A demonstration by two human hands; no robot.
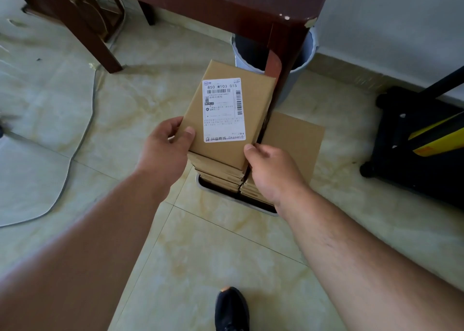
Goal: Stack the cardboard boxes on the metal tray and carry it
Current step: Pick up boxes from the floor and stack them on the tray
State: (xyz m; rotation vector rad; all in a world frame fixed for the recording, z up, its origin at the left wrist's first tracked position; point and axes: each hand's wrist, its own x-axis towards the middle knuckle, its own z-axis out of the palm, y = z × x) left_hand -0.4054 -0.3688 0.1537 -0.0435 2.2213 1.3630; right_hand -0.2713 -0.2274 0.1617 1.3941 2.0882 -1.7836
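Observation:
A brown cardboard box [253,97] with a white shipping label lies on top of a tall stack of boxes [218,173]. The stack stands in a metal tray [216,195] on the tiled floor; only the tray's near rim shows. My left hand [167,148] grips the top box at its near left corner, thumb on top. My right hand [272,170] holds its near right corner. A second, lower stack [295,140] sits to the right, partly hidden behind my right hand.
A dark wooden table leg [281,62] rises right behind the stack, with a grey bin [305,59] behind it. A black and yellow wheeled device [416,145] stands at the right. A cable [82,135] runs across the floor at left. My shoe [231,310] is near the bottom edge.

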